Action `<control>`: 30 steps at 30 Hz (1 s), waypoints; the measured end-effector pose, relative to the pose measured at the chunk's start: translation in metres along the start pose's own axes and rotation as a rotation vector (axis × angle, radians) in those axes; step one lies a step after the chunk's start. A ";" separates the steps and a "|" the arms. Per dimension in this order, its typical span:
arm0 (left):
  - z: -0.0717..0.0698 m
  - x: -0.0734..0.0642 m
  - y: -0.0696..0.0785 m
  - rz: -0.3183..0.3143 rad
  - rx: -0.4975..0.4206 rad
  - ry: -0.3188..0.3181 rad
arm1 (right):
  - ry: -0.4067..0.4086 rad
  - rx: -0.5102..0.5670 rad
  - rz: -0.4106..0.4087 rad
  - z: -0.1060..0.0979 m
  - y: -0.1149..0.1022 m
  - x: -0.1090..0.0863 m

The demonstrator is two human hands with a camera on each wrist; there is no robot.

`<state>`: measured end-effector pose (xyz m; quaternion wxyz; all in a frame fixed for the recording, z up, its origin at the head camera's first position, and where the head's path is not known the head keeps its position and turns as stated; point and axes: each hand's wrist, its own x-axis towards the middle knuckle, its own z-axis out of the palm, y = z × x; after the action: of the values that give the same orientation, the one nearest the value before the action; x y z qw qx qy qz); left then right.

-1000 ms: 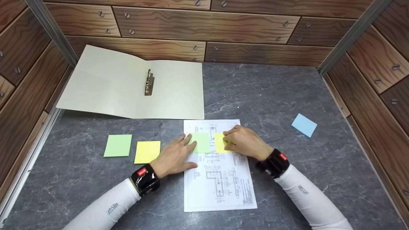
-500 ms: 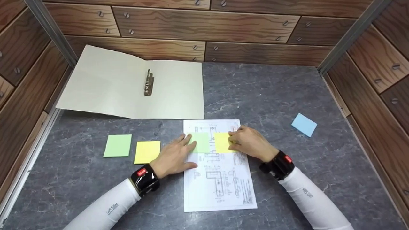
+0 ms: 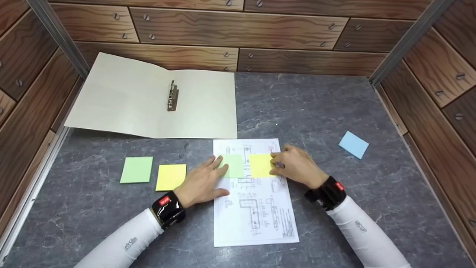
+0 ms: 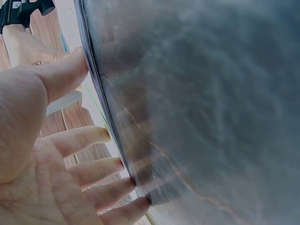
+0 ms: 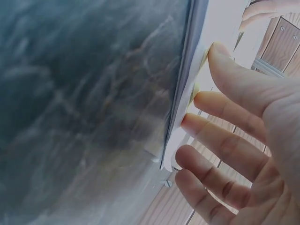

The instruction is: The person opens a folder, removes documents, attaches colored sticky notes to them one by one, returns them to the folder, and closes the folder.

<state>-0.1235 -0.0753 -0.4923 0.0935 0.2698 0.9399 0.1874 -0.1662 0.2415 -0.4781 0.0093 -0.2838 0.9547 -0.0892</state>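
Note:
A printed sheet with technical drawings lies on the table, bearing a green sticky note and, to its right, a yellow sticky note. My left hand is spread flat at the sheet's left edge, fingertips on the green note's left side and thumb lower on the paper. With bent fingers, my right hand touches the yellow note's right edge. In the right wrist view, the thumb and first two fingers reach the paper apart from each other, while the other fingers hang loosely.
A green sticky-note pad and a yellow sticky-note pad lie left of the sheet. At the back left stands an opened cream folder with a metal clip. A blue sticky-note pad sits at the right; wood-patterned walls enclose the table.
My right hand has slid right across the yellow note to its right edge, exposing more of the note. The left hand has stayed in place.

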 end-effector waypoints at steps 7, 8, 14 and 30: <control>0.000 0.000 0.000 -0.009 0.004 -0.010 | 0.011 -0.012 -0.053 0.002 0.000 -0.001; 0.000 0.000 0.000 -0.009 0.004 -0.010 | 0.008 -0.009 -0.052 0.002 0.000 -0.001; 0.001 0.000 0.000 -0.010 0.009 -0.011 | -0.001 -0.006 -0.058 0.003 0.001 -0.001; -0.002 -0.003 -0.001 0.007 -0.026 -0.021 | 0.034 0.026 -0.055 0.003 0.003 -0.005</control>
<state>-0.1223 -0.0782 -0.4908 0.1063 0.2736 0.9354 0.1971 -0.1632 0.2461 -0.4820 -0.0055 -0.3084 0.9453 -0.1065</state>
